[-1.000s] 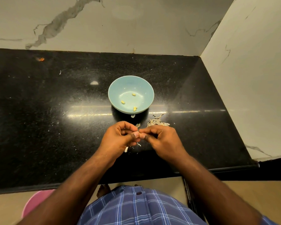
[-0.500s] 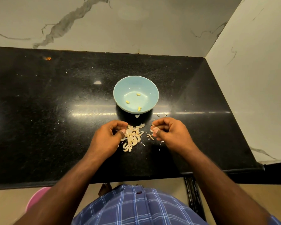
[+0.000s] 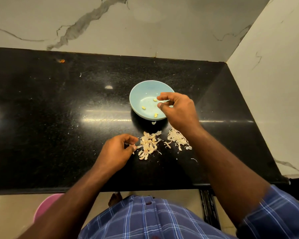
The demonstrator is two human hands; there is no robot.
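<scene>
Pale, papery garlic cloves (image 3: 148,145) lie heaped just right of the left hand (image 3: 116,150), which pinches a small clove (image 3: 132,146); the right hand (image 3: 178,109) curls above the blue bowl (image 3: 138,94), its hold too small to make out

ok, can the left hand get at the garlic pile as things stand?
Likely yes: left hand lies beside the garlic pile, nothing between; right hand is off over the bowl.

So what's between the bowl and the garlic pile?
Head view: one small peel scrap just below the bowl, otherwise bare black counter down to the garlic pile.
</scene>
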